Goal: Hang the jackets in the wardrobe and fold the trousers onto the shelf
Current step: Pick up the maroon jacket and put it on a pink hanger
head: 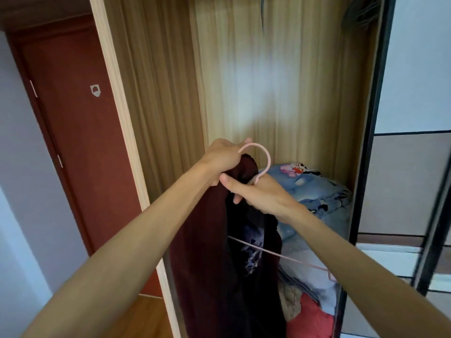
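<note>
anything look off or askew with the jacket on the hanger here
Yes. The dark maroon jacket sits unevenly on the pink hanger: it is bunched at the hook under both hands, left hand and right hand, and one hanger arm pokes out bare to the right.

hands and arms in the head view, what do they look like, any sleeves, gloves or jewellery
Both arms are bare along all of their visible length: no sleeve shows anywhere in the picture. The left hand and the right hand wear no gloves. No watch, bracelet or band shows at either wrist, and no ring shows on the visible fingers. Nails look short and unpainted, though the picture is slightly soft.
</note>
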The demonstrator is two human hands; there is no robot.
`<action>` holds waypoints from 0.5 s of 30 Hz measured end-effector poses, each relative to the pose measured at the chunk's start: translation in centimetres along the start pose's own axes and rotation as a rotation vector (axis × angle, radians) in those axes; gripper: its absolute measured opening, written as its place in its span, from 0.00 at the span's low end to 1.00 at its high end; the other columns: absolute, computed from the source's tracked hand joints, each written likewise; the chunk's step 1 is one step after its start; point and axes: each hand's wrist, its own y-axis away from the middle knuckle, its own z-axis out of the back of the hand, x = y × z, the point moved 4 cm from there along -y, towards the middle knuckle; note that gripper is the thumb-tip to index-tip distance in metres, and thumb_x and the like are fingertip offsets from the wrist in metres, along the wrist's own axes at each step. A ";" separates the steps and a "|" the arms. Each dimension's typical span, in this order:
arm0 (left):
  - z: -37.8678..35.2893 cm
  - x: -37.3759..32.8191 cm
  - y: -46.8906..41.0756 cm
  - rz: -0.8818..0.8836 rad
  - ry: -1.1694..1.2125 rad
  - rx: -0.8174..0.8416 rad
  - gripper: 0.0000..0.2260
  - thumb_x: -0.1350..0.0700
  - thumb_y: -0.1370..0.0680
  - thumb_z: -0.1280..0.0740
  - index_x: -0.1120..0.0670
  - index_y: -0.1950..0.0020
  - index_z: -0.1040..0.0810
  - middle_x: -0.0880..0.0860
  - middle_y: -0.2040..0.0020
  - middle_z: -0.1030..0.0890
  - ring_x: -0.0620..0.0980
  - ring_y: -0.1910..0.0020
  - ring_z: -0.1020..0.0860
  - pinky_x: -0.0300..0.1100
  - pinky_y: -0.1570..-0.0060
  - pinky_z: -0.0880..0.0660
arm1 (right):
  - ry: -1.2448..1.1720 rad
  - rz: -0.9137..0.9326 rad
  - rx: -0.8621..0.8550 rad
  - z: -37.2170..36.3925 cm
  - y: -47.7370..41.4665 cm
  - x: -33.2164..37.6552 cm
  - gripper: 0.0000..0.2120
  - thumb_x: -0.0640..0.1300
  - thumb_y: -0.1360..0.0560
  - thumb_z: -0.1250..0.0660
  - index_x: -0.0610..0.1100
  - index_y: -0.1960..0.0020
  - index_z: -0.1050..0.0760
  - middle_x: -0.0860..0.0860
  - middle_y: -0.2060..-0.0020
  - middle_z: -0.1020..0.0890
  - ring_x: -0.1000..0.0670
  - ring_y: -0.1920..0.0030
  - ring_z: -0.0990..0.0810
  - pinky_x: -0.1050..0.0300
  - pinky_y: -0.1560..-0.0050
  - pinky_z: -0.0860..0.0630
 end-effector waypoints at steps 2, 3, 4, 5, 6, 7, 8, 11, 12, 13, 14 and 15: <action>0.1 -0.5 0.3 0.085 -0.006 -0.025 0.17 0.45 0.16 0.40 0.54 0.58 0.25 0.55 0.56 0.24 0.52 0.52 0.27 0.43 0.57 0.30 | -0.102 0.032 0.030 -0.3 -0.2 0.2 0.14 0.62 0.26 0.32 0.54 0.63 0.26 0.63 0.82 0.26 0.65 0.81 0.28 0.74 0.80 0.38; 0.2 -0.7 0.4 0.107 0.037 -0.050 0.17 0.45 0.15 0.44 0.54 0.55 0.25 0.55 0.52 0.25 0.51 0.49 0.29 0.42 0.55 0.31 | -0.155 0.037 0.037 -0.4 -0.3 0.1 0.12 0.61 0.26 0.30 0.54 0.61 0.26 0.65 0.82 0.27 0.65 0.80 0.28 0.74 0.80 0.37; 0.2 -0.8 0.5 0.126 0.065 -0.058 0.17 0.44 0.15 0.44 0.55 0.51 0.23 0.55 0.49 0.24 0.51 0.48 0.27 0.42 0.51 0.30 | -0.197 0.046 0.031 -0.5 -0.2 -0.1 0.11 0.60 0.27 0.29 0.54 0.60 0.25 0.65 0.81 0.26 0.66 0.78 0.27 0.74 0.78 0.36; 0.1 -0.9 0.7 0.145 0.134 -0.032 0.19 0.43 0.16 0.40 0.58 0.49 0.22 0.56 0.48 0.21 0.53 0.48 0.23 0.45 0.48 0.26 | -0.227 0.075 0.012 -0.6 -0.1 -0.4 0.10 0.58 0.27 0.28 0.53 0.60 0.23 0.65 0.79 0.24 0.66 0.75 0.25 0.74 0.74 0.34; 0.0 -0.9 1.1 0.188 0.256 -0.015 0.18 0.44 0.18 0.37 0.59 0.50 0.21 0.57 0.50 0.19 0.55 0.50 0.20 0.48 0.44 0.22 | -0.247 0.118 -0.018 -0.5 0.0 -0.8 0.11 0.56 0.26 0.28 0.51 0.62 0.23 0.63 0.76 0.23 0.65 0.73 0.24 0.73 0.70 0.32; -0.1 -0.7 1.4 0.214 0.355 0.017 0.17 0.46 0.18 0.35 0.60 0.52 0.20 0.57 0.56 0.18 0.56 0.54 0.19 0.51 0.46 0.20 | -0.253 0.151 -0.058 -0.5 0.0 -1.3 0.15 0.54 0.26 0.28 0.47 0.66 0.24 0.61 0.76 0.23 0.63 0.72 0.25 0.69 0.67 0.31; -0.3 -0.5 1.4 0.211 0.401 0.062 0.15 0.49 0.17 0.35 0.59 0.56 0.20 0.55 0.63 0.19 0.55 0.60 0.21 0.50 0.53 0.21 | -0.244 0.163 -0.102 -0.4 0.1 -1.7 0.19 0.53 0.25 0.29 0.44 0.69 0.27 0.59 0.76 0.25 0.60 0.72 0.25 0.65 0.66 0.31; -0.4 -0.4 1.6 0.090 0.292 0.075 0.12 0.59 0.16 0.41 0.59 0.52 0.20 0.54 0.66 0.20 0.47 0.71 0.25 0.37 0.68 0.29 | -0.201 0.102 -0.262 0.2 0.0 -3.0 0.24 0.54 0.26 0.31 0.42 0.72 0.35 0.51 0.77 0.31 0.54 0.74 0.30 0.58 0.69 0.36; -0.1 -0.3 1.6 0.011 0.156 0.048 0.10 0.60 0.16 0.42 0.58 0.48 0.20 0.55 0.61 0.18 0.47 0.68 0.22 0.35 0.69 0.27 | -0.205 0.087 -0.292 0.4 -0.1 -3.4 0.25 0.56 0.28 0.31 0.40 0.71 0.35 0.48 0.76 0.33 0.52 0.73 0.31 0.56 0.69 0.37; 0.3 -0.1 1.5 -0.078 -0.033 0.020 0.10 0.59 0.17 0.41 0.56 0.45 0.20 0.55 0.55 0.17 0.47 0.62 0.19 0.36 0.64 0.24 | -0.222 0.074 -0.306 0.7 0.0 -3.8 0.25 0.57 0.28 0.32 0.38 0.70 0.35 0.45 0.74 0.33 0.50 0.72 0.32 0.55 0.69 0.38; 0.5 0.5 1.5 -0.153 -0.251 0.017 0.10 0.55 0.17 0.40 0.54 0.46 0.19 0.54 0.53 0.16 0.48 0.57 0.18 0.38 0.58 0.23 | -0.243 0.057 -0.321 1.1 -0.1 -4.2 0.24 0.55 0.27 0.32 0.38 0.70 0.35 0.45 0.74 0.34 0.50 0.72 0.32 0.56 0.69 0.38; 0.7 1.2 1.7 -0.211 -0.429 0.040 0.13 0.51 0.17 0.40 0.54 0.51 0.18 0.53 0.54 0.16 0.49 0.56 0.18 0.40 0.56 0.23 | -0.261 0.042 -0.333 1.6 -0.1 -4.4 0.23 0.53 0.25 0.32 0.40 0.70 0.35 0.46 0.75 0.34 0.50 0.73 0.33 0.57 0.70 0.38</action>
